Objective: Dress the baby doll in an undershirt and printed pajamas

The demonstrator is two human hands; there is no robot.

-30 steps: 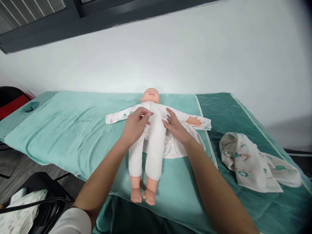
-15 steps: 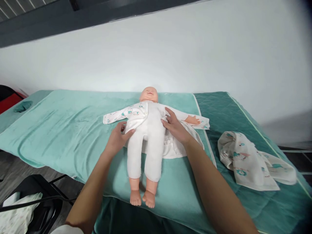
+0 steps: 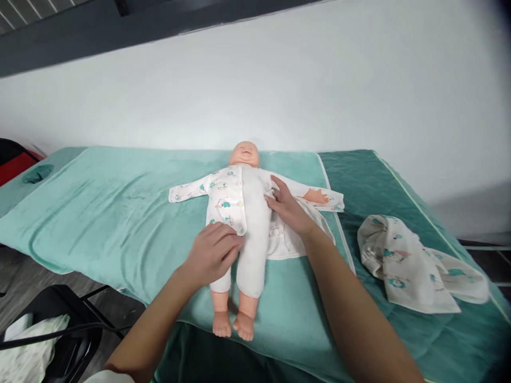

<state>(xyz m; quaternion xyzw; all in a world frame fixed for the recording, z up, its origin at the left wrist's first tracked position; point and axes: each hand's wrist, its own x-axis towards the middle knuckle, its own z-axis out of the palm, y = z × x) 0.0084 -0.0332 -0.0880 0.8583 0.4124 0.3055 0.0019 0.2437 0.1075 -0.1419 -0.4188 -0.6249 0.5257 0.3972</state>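
Observation:
A baby doll (image 3: 254,229) with a white cloth body lies on its back, feet toward me. Its patterned baby jacket (image 3: 224,192) has both sleeves over the arms; the panel on the left lies flat across the chest, while the one on the right is spread out on the bed, inside up. My left hand (image 3: 215,250) is closed at the bottom edge of the left panel, over the doll's hip, its fingertips partly hidden. My right hand (image 3: 288,206) rests against the doll's side with thumb and fingers apart. One doll hand shows over the right sleeve.
A light green sheet (image 3: 120,213) covers the bed, with a darker quilted cover (image 3: 399,197) at the right. Crumpled patterned baby clothing (image 3: 411,266) lies there. A black chair (image 3: 75,319) holding cloth stands at lower left. The white wall (image 3: 255,90) rises behind.
My left hand has moved right from the doll's side and closed at the jacket's edge. The left panel, folded before, now lies spread over the belly. My right hand stays put.

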